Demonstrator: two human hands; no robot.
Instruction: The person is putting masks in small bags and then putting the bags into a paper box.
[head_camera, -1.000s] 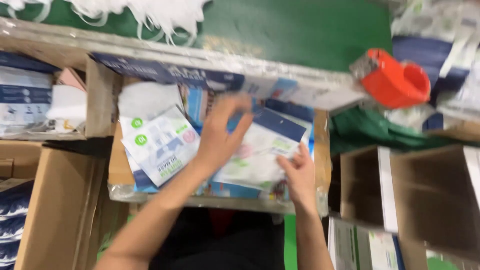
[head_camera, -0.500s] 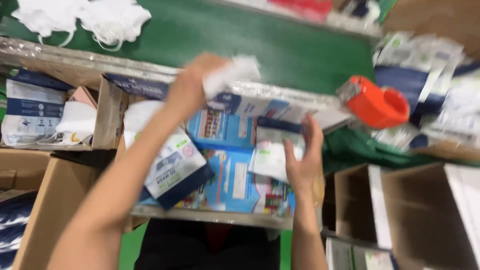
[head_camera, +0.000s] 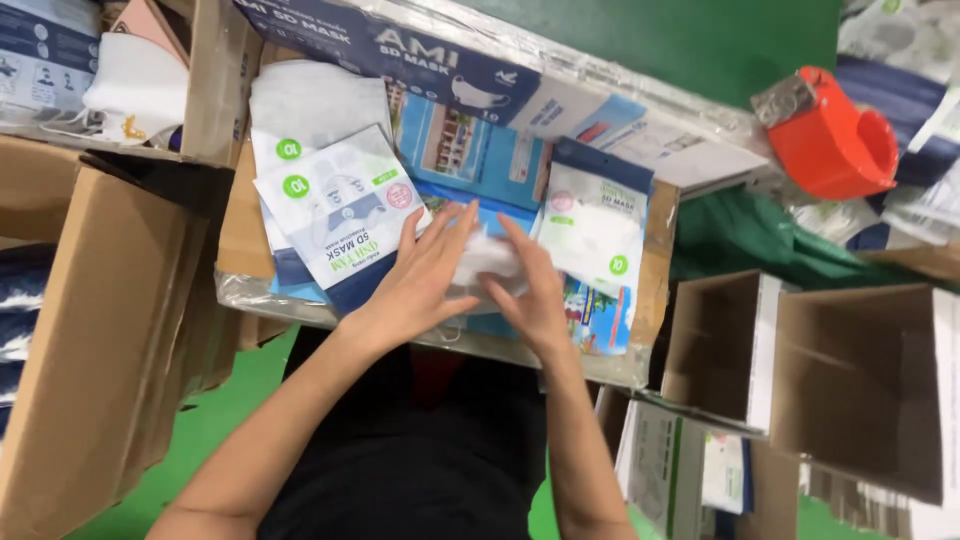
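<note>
The person's left hand (head_camera: 425, 272) and right hand (head_camera: 532, 290) are both down flat in the shallow cardboard tray (head_camera: 655, 250) in front of them, pressed against a small stack of white face masks (head_camera: 483, 258) that sits between the two palms. The left hand's fingers are spread fairly wide and lie over the left side of the stack; the right hand's fingers are closer together and cover its right edge. Whether either hand truly grips the masks or only rests on them, I cannot tell.

The masks lie in the middle of the tray, on top of blue packets (head_camera: 470, 150). Just left of the left hand there is a white and dark-blue mask pouch (head_camera: 335, 210), tilted, on top of others like it. Just right of the right hand stands another white pouch (head_camera: 592, 225) with a blue top edge.

Beyond the tray lies a long dark-blue box (head_camera: 400, 50) wrapped in clear film. An orange tape dispenser (head_camera: 835, 135) sits well off to the right, on the green table (head_camera: 700, 40). Open cardboard boxes (head_camera: 860, 380) stand lower right, and a big brown carton (head_camera: 90, 330) at the left
</note>
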